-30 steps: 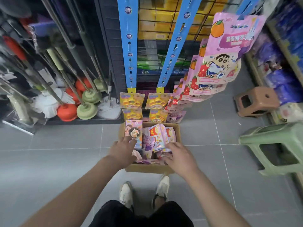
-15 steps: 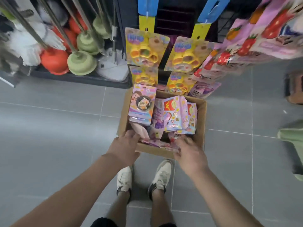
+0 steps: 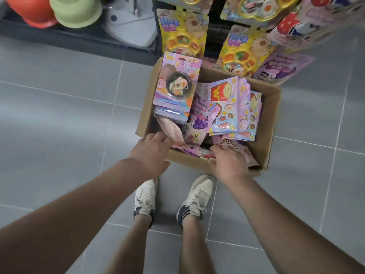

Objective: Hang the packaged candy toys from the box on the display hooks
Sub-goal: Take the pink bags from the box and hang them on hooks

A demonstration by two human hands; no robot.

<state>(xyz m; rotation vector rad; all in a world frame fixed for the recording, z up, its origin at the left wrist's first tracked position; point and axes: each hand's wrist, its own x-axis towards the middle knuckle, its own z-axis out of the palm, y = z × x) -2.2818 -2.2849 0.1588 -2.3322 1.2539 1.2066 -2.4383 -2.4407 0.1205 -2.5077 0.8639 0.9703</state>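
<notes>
Head view: plungers [image 3: 77, 12] left of box [image 3: 273, 119]

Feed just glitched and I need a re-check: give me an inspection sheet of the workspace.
Surface: grey tiled floor; the cardboard box stands open on it.
Job's things: bowl pack, fries pack and grape pack in the box among others; yellow tray packs hang beyond its far edge.
Clutter: orange cup and green cup on the dark shelf base, far left.
Hands: left hand at the box's near-left corner, fingers at a pink pouch; right hand palm down on packs at the near edge; grip unclear for both.
Cables: nothing seen.
Surroundings: white shoes just behind the box.
</notes>
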